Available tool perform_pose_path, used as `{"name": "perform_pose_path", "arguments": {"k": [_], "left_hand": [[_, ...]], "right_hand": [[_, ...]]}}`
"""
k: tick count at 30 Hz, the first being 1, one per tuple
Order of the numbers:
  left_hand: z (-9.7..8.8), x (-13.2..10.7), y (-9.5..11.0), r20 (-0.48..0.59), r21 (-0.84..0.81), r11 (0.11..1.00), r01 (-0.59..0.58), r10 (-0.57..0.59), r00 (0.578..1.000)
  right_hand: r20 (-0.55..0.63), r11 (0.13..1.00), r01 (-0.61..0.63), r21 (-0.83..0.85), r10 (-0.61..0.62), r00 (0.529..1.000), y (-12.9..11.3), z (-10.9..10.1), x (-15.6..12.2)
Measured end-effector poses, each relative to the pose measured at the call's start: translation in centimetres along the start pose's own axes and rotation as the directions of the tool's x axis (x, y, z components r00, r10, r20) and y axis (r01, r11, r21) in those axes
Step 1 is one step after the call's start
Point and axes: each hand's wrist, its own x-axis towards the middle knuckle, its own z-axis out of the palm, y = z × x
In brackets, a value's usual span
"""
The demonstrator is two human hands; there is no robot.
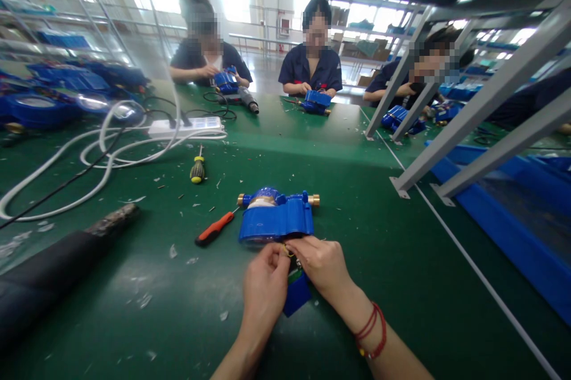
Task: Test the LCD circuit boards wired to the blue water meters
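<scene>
A blue water meter (276,219) with brass threaded ends lies on the green table in front of me. At its near edge, my left hand (267,276) pinches a thin yellow wire (286,251) between thumb and finger. My right hand (323,261) is closed beside it, its fingertips at the same wire and the meter's underside; what exactly they grip is partly hidden. Below the fingers, between the hands, hangs or lies a small blue piece (297,295) with a green part at its top. An orange-and-black screwdriver (216,228) rests just left of the meter.
A yellow-and-black screwdriver (197,169) lies farther back. A dark heat gun (66,273) points in from the left. White cable (107,160) loops near a power strip (187,127). Grey metal legs (446,124) and a blue tray (513,219) stand right. Several co-workers sit opposite.
</scene>
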Motion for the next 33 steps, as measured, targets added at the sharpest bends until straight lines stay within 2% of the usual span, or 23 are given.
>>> {"name": "perform_pose_path", "arguments": {"k": [9,18,33], "left_hand": [[-0.4,0.3,0.0,0.056,0.008,1.000,-0.021,0.021,0.998],[-0.4,0.6,0.1,0.059,0.004,0.999,-0.033,0.032,0.998],[-0.4,0.5,0.0,0.009,-0.024,1.000,0.003,-0.003,1.000]], "right_hand": [[-0.005,0.994,0.091,-0.068,-0.091,0.996,-0.2,-0.5,0.2],[0.021,0.982,0.169,-0.079,-0.168,0.986,-0.1,-0.6,0.6],[-0.103,0.998,0.062,-0.020,-0.064,0.993,-0.4,0.4,0.3]]}}
